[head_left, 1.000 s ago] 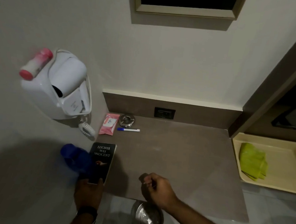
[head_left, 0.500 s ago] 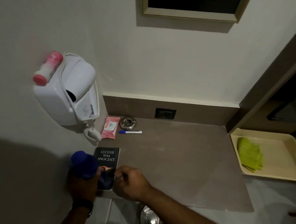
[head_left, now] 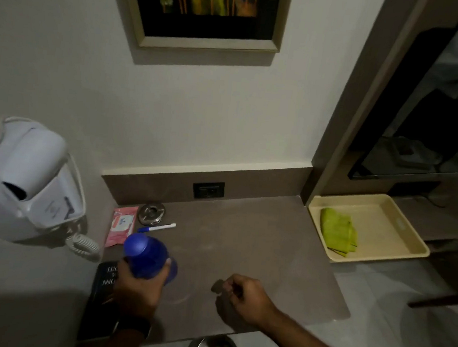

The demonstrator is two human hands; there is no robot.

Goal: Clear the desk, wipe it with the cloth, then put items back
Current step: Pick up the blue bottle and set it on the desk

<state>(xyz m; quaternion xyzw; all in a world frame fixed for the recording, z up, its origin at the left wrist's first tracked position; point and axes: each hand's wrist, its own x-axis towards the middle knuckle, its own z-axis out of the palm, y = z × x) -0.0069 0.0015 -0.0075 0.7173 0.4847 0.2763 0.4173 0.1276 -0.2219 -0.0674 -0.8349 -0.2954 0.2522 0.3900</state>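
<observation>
The blue bottle sits in the left hand, whose fingers wrap its lower body from below while the capped end tips up toward eleven o'clock. Whether its base touches the desk cannot be told; the hand hides it. The bottle's long axis leans away from the person, toward the back wall.

Directly under that wrist, at seven o'clock from the bottle, the black book lies flat along the desk's left edge, partly covered by the hand. At twelve o'clock from the bottle, close behind it, lie the pink wipes packet, the blue-and-white pen and a round metal dish, all bunched in the back-left corner.

The right hand rests at three o'clock from the bottle, well apart, fingers curled into a loose fist; whether it pinches anything small cannot be told.

Judging from the layout, the clearing stage is under way: four items remain on the surface. The cream tray with the folded green cloth lies at two o'clock, just past the desk's right edge. The middle and right of the desk are bare, so a carry across to the right meets no obstacle. The left side is tight: the wall-mounted hair dryer and its coiled cord crowd the edge at nine to ten o'clock. The right hand is nearer the tray.
</observation>
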